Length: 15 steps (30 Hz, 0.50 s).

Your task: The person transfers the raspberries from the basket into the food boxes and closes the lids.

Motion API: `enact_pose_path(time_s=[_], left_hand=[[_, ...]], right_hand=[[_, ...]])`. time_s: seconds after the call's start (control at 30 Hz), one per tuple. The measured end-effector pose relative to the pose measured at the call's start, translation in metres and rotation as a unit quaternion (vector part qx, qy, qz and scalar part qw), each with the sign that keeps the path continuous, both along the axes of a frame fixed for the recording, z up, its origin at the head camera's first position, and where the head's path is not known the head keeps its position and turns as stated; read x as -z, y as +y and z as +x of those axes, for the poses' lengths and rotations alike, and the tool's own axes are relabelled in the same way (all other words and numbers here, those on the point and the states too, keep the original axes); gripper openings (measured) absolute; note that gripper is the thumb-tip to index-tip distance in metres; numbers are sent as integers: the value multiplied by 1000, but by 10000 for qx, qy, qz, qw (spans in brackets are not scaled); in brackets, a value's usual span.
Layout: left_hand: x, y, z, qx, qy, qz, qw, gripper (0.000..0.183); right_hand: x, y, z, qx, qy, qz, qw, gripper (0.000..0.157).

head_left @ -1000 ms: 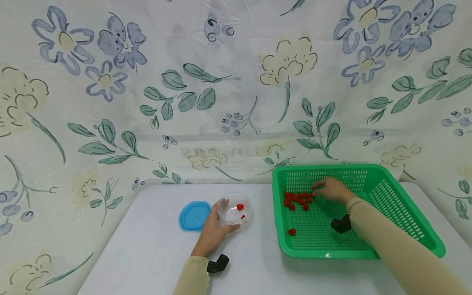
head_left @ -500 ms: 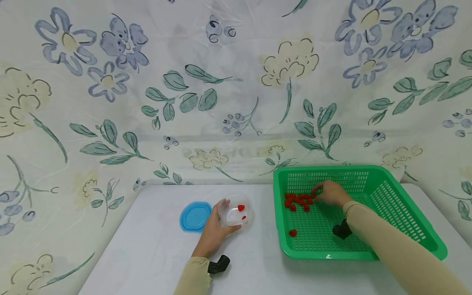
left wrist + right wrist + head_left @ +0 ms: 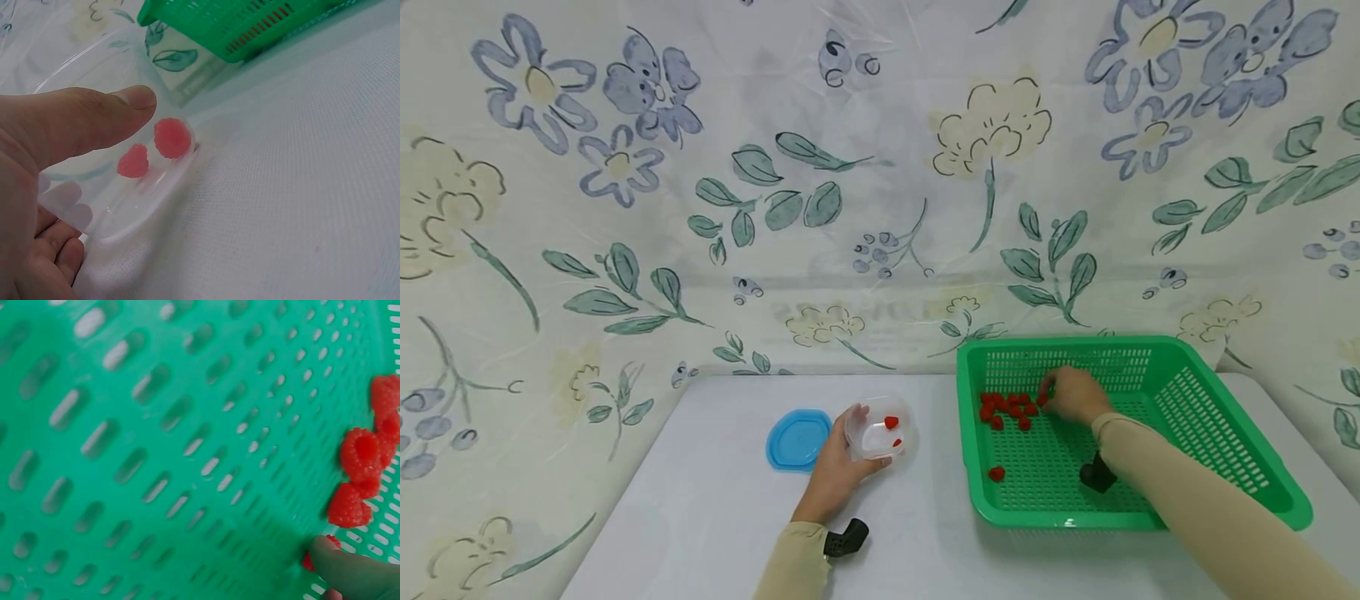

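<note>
In the head view my left hand (image 3: 837,473) grips a small clear plastic tub (image 3: 875,440) on the table, thumb on the near side. Two red raspberries (image 3: 172,138) lie inside it. My right hand (image 3: 1077,396) reaches into a green plastic basket (image 3: 1067,522). Its thumb and fingers pinch one raspberry (image 3: 307,562), which they mostly cover in the right wrist view. Several other raspberries (image 3: 1015,411) lie bunched just left of that hand, and a single raspberry (image 3: 996,473) sits apart near the basket's front left corner.
A blue lid (image 3: 797,440) lies on the white table (image 3: 700,500), left of the tub. The basket's raised, slotted walls surround the right hand. Behind the table hangs a floral cloth (image 3: 865,167).
The right hand's fingers have drawn in and closed on a raspberry at the right end of the bunch, shifting slightly. The left hand and tub hold still.
</note>
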State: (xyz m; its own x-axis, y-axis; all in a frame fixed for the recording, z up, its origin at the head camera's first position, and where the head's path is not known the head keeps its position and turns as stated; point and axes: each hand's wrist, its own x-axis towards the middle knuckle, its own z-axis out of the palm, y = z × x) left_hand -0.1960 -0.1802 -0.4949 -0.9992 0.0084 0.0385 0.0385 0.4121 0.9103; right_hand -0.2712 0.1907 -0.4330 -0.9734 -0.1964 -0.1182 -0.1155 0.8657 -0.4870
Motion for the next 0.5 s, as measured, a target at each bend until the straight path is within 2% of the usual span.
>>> enact_pose_path(time_s=[0.27,0.5], left_hand=[[0,4,-2,-69,45,-60,9999,96],[0,6,-4,-157,24,-39,9999,96]], right_hand=[[-7,5,-7,-107,-153,-185,9997,18],[-14,7,-11,-224,-58,-392,9990,20]])
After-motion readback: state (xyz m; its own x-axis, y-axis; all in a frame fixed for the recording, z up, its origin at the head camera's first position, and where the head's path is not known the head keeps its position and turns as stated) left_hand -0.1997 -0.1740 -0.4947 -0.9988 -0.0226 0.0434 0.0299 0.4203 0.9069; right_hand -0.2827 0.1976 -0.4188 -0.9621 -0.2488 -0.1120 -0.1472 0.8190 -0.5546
